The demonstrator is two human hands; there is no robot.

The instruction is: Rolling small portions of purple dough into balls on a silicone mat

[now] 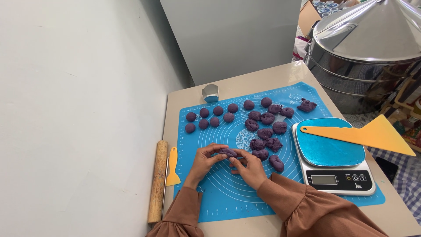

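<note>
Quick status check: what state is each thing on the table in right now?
Left hand: pinching the purple dough piece.
Right hand: pinching the same piece.
Rolled dough balls: round, in rows on the blue mat.
Rough dough lumps: unshaped.
Kitchen scale: display blank, large yellow scraper resting across it.
Steamer: lid on.
Rolling pin: lying idle.

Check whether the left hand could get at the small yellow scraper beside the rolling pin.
Probably yes: the small yellow scraper lies just outside the left hand, nothing between, but that hand is pinching a purple dough piece.
</note>
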